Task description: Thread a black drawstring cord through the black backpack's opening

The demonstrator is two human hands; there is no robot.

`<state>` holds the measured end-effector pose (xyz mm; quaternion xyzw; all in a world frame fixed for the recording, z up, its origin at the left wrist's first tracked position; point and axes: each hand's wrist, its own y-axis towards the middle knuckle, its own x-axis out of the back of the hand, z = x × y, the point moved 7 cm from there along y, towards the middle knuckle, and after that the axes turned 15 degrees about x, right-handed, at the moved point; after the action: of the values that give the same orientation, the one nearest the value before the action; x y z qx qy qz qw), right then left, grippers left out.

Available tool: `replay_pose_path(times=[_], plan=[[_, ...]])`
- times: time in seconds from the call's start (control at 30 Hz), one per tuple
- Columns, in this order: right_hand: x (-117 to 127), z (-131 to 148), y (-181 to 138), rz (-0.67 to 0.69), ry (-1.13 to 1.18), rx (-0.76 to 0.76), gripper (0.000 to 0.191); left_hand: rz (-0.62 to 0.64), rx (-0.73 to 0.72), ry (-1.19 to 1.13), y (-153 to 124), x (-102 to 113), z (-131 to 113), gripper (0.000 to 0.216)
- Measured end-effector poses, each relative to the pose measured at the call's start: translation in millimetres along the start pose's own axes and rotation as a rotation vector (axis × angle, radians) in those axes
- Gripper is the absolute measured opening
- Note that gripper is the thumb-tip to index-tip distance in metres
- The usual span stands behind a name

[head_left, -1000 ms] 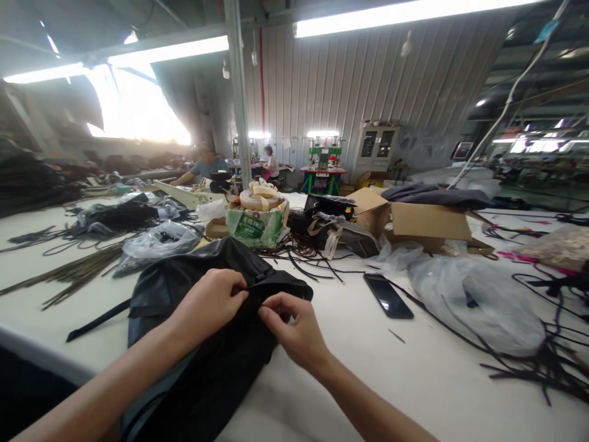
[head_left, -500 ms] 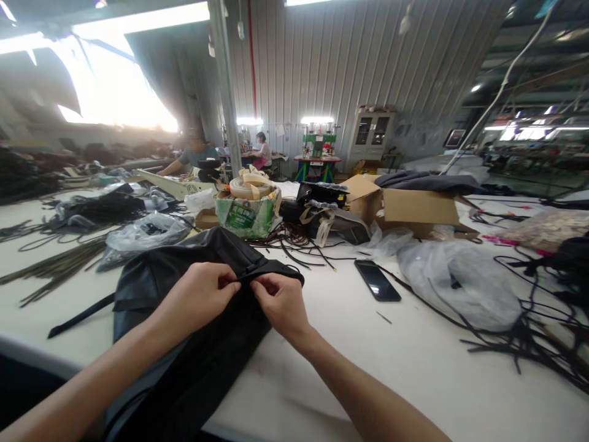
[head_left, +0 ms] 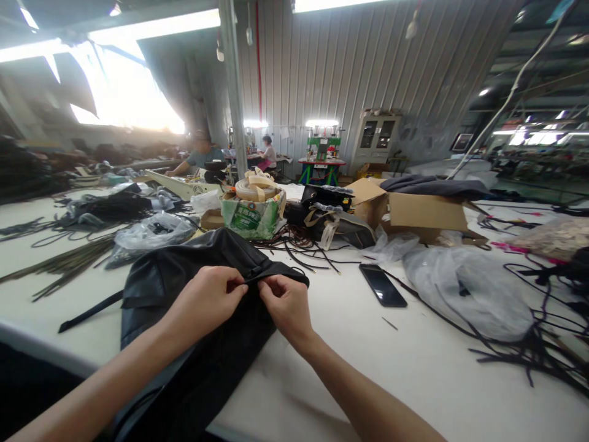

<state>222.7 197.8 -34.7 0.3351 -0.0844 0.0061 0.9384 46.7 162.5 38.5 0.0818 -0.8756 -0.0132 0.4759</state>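
The left hand and the right hand are both resting on a black bag that is lying on the near part of a white table, with its lower end hanging over the table's front edge. Each hand is pinching closed on a thin dark strip of the bag's top edge, fingertips pressed together, and the two hands are sitting just beside each other with only a short stretch of that edge showing between them. A black strap is trailing out from the bag's left side across the table. To the right of the bag, apart from it, a dark phone is lying flat with its screen up. Further right, a crumpled clear plastic sheet is covering part of the table, with black cords tangling beyond it. Behind the bag, a green box is holding a roll of pale tape, and an open cardboard box is standing to its right. Far back, another person is sitting at a table.
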Motion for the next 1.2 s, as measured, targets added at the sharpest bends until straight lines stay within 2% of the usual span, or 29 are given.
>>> replay_pose_path(times=[0.17,0.23,0.3,0.37,0.43,0.5,0.57,0.67,0.73,0.8,0.87,0.93,1.0,1.1,1.17,1.2], plan=[[-3,1,-1,0.005,0.053,0.01,0.019,0.021,-0.013,-0.021,-5,-8,-4,0.024],[-3,-1,-3,0.012,0.087,0.002,0.018,0.056,-0.007,-0.042,-4,-12,-5,0.039],[-3,-5,-4,0.018,0.121,-0.019,0.017,0.116,0.081,-0.135,2,-16,3,0.053],[-3,-10,-5,0.013,0.15,-0.046,0.016,0.159,0.186,-0.277,11,-20,14,0.048],[-3,-14,-5,0.007,0.172,-0.066,0.015,0.184,0.22,-0.372,20,-23,20,0.049],[-3,-16,-5,0.005,0.179,-0.073,0.016,0.217,0.183,-0.396,26,-29,19,0.052],[-2,-16,-5,0.018,0.168,-0.072,0.018,0.239,0.155,-0.41,29,-35,15,0.042],[8,-7,-1,0.059,0.124,-0.034,0.021,0.188,0.115,-0.458,33,-34,7,0.03],[23,8,7,0.021,0.011,0.087,0.023,0.139,0.081,-0.501,36,-28,1,0.028],[36,29,17,-0.004,-0.132,0.27,0.025,0.113,0.028,-0.543,36,-20,-8,0.027],[31,43,25,0.129,-0.204,0.398,0.027,0.12,-0.043,-0.576,33,-10,-20,0.025],[15,43,27,0.334,-0.171,0.369,0.025,0.151,-0.099,-0.603,26,2,-34,0.024],[6,37,25,0.398,-0.083,0.246,0.03,0.163,-0.122,-0.623,18,17,-44,0.028],[9,34,24,0.298,0.095,0.089,0.038,0.013,-0.017,-0.425,9,43,-37,0.047],[16,41,28,0.236,0.166,0.055,0.04,-0.072,0.115,-0.217,7,52,-18,0.052],[21,47,32,0.199,0.183,0.052,0.041,-0.072,0.18,-0.132,7,51,-5,0.048]])
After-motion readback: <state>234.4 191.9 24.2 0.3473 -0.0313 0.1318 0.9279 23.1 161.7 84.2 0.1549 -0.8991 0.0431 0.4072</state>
